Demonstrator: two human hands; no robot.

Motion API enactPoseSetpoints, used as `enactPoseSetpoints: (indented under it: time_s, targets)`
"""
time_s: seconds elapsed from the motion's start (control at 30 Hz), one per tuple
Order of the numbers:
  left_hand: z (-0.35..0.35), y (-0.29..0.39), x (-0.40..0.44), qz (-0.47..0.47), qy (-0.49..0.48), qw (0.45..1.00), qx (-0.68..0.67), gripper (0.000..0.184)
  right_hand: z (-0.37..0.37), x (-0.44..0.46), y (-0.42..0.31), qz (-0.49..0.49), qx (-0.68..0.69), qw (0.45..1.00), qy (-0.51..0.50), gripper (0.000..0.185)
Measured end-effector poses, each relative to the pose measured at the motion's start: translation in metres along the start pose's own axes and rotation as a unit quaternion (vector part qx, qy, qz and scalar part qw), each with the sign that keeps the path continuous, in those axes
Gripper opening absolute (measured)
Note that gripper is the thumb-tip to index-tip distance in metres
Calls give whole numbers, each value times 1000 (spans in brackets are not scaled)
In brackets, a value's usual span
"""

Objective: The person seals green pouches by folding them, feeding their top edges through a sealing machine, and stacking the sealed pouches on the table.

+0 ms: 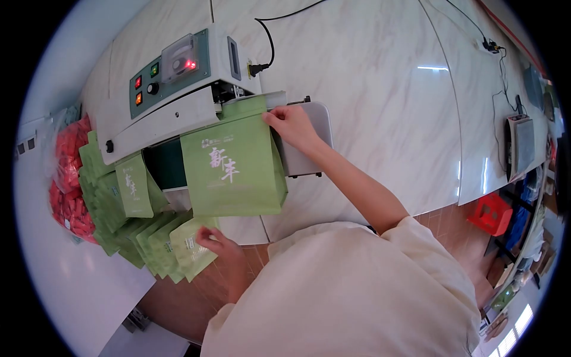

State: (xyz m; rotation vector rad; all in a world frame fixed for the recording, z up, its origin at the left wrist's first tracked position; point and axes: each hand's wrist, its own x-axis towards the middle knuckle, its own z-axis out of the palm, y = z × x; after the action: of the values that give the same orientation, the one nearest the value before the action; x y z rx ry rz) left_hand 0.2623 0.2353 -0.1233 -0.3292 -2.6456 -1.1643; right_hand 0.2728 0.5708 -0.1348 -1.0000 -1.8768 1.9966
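Observation:
A large green pouch (235, 172) with white lettering hangs upright at the front of a bag sealing machine (178, 77). Its top edge lies along the machine's slot, near the right end. My right hand (291, 124) pinches the pouch's upper right corner between thumb and fingers. Lower down, my left hand (220, 243) has loosely curled fingers, slightly apart, beside the nearest pale green pouch (191, 245) of a row; whether it touches that pouch is unclear. A smaller green pouch (135, 187) hangs below the machine's left part.
Several overlapping green pouches (107, 205) fill the left side, beside red packets (68, 205) in clear plastic. A black power cord (272, 44) runs from the machine across the marble-look table (369, 89). A red stool (491, 214) stands on the floor at right.

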Motion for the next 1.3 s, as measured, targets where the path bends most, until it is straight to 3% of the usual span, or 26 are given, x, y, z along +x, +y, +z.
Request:
enactPoseSetpoints:
  time_s: [0.13,0.37,0.57,1.3]
  targets:
    - [-29,-70,-75,-170,-119,974,85,23,9,3,-1,10,8,1000,8,32]
    - [-110,-149,-133,-400,-300,841,205,23,23,7,-1,20,32,999,4,33]
    - [-137,-170,-135,-449,-330,804,208,23,36,10,-1,20,33,999,-5,33]
    - [-156,-180,-123,-473,-386,767,199,23,76,23,-9,28,51,998,-34,29]
